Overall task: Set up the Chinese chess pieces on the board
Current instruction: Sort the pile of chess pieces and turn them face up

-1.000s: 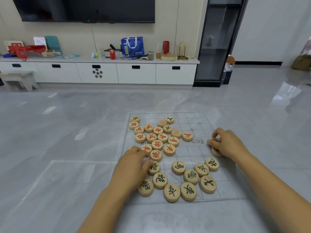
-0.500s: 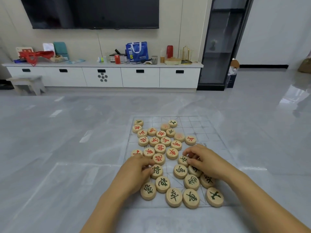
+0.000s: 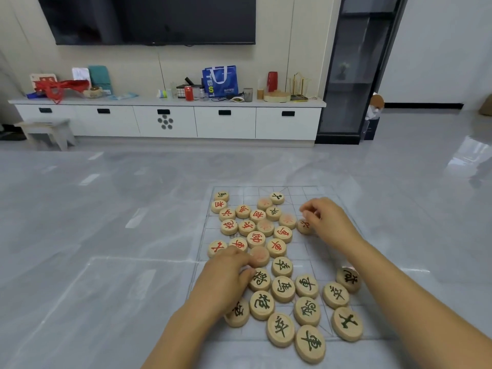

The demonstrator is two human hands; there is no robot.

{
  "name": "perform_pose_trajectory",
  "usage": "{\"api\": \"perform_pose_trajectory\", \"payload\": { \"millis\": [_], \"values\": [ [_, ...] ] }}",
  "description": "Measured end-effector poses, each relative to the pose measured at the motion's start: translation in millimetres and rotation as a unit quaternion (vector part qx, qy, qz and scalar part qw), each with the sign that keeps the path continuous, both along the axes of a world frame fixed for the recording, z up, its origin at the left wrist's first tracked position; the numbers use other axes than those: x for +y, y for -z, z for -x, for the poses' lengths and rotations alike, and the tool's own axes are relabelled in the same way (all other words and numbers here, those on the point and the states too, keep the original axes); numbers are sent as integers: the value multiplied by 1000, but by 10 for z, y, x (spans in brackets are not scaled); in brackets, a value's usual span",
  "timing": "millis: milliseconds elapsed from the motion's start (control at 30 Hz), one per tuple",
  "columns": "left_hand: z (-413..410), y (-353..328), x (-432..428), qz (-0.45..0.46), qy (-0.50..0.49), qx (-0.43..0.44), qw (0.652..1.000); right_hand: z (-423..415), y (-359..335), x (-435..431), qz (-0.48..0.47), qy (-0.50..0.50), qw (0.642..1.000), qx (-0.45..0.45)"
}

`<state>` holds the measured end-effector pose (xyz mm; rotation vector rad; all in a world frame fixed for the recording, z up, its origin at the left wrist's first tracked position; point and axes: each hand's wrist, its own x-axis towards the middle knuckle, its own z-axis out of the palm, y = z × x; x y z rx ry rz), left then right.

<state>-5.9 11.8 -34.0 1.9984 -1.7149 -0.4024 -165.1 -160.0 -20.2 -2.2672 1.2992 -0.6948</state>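
The left hand (image 3: 226, 280) lies knuckles-up on the heap, fingers curled down over a piece hidden beneath them; whether it pinches that piece or only rests on it cannot be told. Just right of it and toward the person sit the green-lettered pieces (image 3: 282, 288). The red-lettered pieces (image 3: 257, 239) bunch beyond its fingertips, all on the clear board (image 3: 319, 251) laid on the floor (image 3: 106, 209). The right hand (image 3: 330, 222) reaches past them, fingers curled, fingertips touching a lone red piece (image 3: 304, 227) at the heap's right edge. Its grip is also unclear.

The sorting looks barely begun. It would likely go best by lifting one piece at a time clear of its neighbours, reading its face, and setting it squarely on a line crossing, red far, green near.

Well beyond both hands a blue bag (image 3: 219, 81) stands on the surface; its contents are hidden
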Motion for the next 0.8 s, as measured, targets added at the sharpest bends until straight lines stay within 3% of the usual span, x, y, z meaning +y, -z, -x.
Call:
{"api": "perform_pose_trajectory", "payload": {
  "millis": [133, 400, 500, 633, 800],
  "values": [
    [-66, 1, 5, 3, -6, 11, 1000, -302, 60, -377, 42, -45, 997, 49],
    [-81, -9, -21, -11, -2, -6, 1000, -762, 114, -724, 18, -105, 969, 224],
    [-98, -21, -25, -18, 4, -19, 1000, -777, 61, -748, 22, -66, 971, 230],
    [-115, -23, -25, -18, 9, -20, 1000, -618, -7, -802, -38, -15, 985, 166],
    [-131, -15, 3, -17, 12, -20, 1000, -157, -6, -797, -48, 47, 980, 187]
  ]
}}
